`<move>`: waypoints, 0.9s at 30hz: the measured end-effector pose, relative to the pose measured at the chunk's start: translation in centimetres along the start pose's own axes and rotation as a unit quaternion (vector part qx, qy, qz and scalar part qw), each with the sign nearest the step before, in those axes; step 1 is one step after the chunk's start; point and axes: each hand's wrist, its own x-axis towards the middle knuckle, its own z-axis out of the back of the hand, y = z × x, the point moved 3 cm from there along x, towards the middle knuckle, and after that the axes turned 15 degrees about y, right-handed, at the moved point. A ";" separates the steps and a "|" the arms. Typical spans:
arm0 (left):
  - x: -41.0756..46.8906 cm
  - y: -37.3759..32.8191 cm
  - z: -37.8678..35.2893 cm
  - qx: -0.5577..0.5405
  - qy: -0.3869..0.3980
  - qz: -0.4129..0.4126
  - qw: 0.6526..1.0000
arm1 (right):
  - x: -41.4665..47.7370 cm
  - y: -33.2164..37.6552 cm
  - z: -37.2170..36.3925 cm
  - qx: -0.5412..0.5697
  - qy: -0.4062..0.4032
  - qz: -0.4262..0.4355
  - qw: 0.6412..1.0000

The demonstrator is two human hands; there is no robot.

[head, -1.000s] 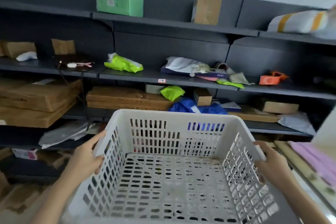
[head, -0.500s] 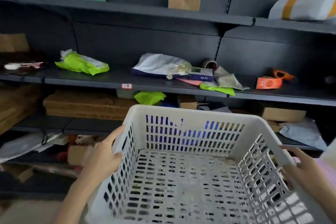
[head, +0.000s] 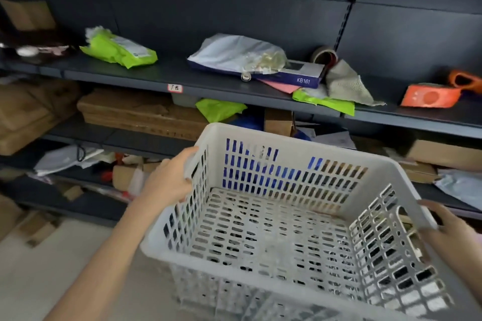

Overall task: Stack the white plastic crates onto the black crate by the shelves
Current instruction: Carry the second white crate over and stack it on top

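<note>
I hold an empty white plastic crate [head: 287,229] with slotted walls and floor in front of me, tilted down to the right. My left hand [head: 169,182] grips its left rim at the far corner. My right hand [head: 443,227] holds the right rim by the handle cut-out. Directly below it, at the bottom of the view, the top of another white crate [head: 234,297] shows. No black crate is visible.
Dark metal shelves [head: 234,91] stand just beyond the crate, holding green bags [head: 117,49], a KB161 box [head: 292,78], a tape roll [head: 324,56], an orange item [head: 430,95] and cardboard boxes [head: 135,112]. Pale floor [head: 65,255] lies at lower left.
The view has moved closer to the shelves and lower. The crate has shifted right and tilted, and a second white crate has come into view beneath it.
</note>
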 end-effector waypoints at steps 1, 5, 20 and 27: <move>0.1 -0.4 0.1 0.015 0.000 0.011 1.000 | 0.2 0.1 0.2 -0.013 0.002 0.001 1.000; -0.5 -0.5 -0.4 0.026 -0.004 0.022 0.999 | 0.1 -0.3 0.8 -0.024 0.025 0.005 0.999; -1.6 -1.3 -0.9 0.017 -0.004 0.025 1.000 | 1.2 -2.9 0.8 -0.021 0.035 0.025 0.999; -2.1 -1.0 -1.5 -0.039 -0.023 0.038 0.998 | 2.2 -2.6 1.4 0.033 0.064 0.030 0.997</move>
